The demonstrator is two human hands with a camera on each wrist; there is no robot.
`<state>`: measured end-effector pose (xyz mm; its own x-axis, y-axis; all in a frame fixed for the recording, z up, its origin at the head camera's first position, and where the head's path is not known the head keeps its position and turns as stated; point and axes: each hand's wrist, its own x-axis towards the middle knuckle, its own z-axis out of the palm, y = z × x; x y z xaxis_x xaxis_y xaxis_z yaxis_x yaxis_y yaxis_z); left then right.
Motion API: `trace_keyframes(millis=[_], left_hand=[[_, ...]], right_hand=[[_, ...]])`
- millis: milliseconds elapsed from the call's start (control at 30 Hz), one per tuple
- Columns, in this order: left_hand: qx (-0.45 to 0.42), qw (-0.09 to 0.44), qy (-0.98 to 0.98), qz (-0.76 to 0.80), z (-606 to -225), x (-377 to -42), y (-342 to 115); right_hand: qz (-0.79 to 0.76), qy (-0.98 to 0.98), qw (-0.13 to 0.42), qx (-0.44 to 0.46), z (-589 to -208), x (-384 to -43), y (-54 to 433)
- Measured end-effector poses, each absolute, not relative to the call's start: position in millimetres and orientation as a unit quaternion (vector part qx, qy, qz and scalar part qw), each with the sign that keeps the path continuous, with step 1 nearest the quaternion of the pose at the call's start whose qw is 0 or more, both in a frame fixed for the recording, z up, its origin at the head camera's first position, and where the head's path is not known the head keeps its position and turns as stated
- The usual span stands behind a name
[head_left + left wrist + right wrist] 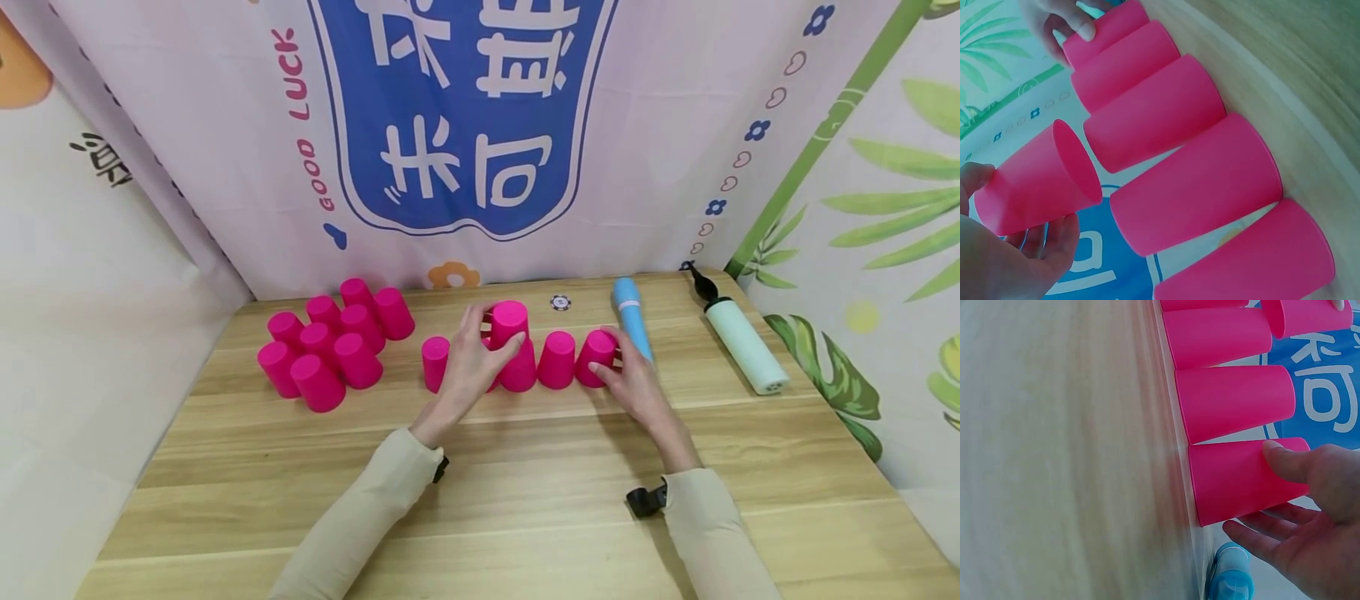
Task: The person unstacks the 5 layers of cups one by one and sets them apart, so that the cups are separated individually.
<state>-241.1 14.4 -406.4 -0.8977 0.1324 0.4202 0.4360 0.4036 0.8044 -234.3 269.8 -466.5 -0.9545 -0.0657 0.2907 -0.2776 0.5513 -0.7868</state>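
Note:
My left hand (471,358) grips a pink cup (510,317) upside down, thumb on one side and fingers on the other. In the left wrist view this held cup (1038,178) hangs above the row, with a gap between its rim and the cups below. Several pink cups stand mouth down in a line on the table, among them a left-end cup (434,365) and a middle one (1200,181); my left hand partly hides one in the head view. At the right end, my right hand (636,385) holds the last cup (1241,481) between thumb and fingers, its rim on the table.
A cluster of several upturned pink cups (318,385) stands at the left on the wooden table (480,517). Behind the row lies a poker chip (561,302). A blue microphone-shaped object (633,321) and a pale green hand pump (745,343) lie at the right. A printed curtain hangs behind.

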Motion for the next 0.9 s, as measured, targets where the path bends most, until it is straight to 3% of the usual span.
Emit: trace_keyframes(millis=[900], left_hand=[[-0.159, 0.198, -0.807, -0.534, -402.8, -241.9, -10.8]], right_hand=[[0.457, -0.878, 0.109, 0.089, -467.5, -234.2, 269.9]])
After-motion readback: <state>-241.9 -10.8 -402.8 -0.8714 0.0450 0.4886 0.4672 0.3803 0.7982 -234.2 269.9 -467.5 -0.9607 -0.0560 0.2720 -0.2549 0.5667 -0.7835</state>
